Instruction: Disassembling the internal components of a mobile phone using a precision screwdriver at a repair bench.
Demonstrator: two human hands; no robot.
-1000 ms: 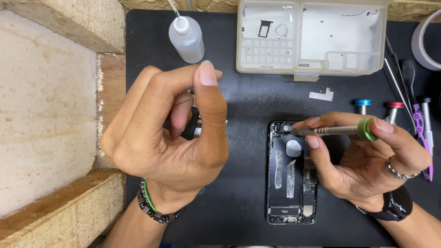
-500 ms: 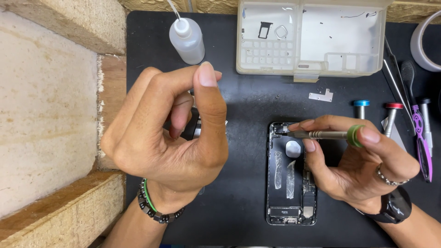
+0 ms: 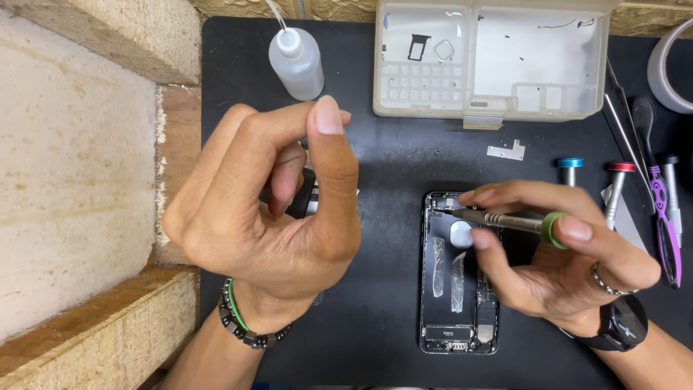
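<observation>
An opened black phone (image 3: 458,318) lies face down on the black mat (image 3: 382,173), its inner parts showing. My right hand (image 3: 559,263) holds a thin screwdriver with a green cap (image 3: 505,219) almost level, its tip at the phone's upper left corner. My left hand (image 3: 263,217) hovers to the left of the phone with fingers curled and thumb up. A dark part with a silvery edge (image 3: 309,202) shows between its fingers, mostly hidden; whether the hand grips it is unclear.
A clear plastic parts box (image 3: 491,65) sits at the back, with a squeeze bottle (image 3: 296,61) left of it. A small metal bracket (image 3: 505,152) lies on the mat. More screwdrivers (image 3: 570,170), tweezers and a purple tool (image 3: 660,209) line the right side. Wooden boards (image 3: 94,180) border the left.
My right hand has turned the screwdriver's green end a little left and down while the tip stays at the phone's upper left. My left hand has not moved.
</observation>
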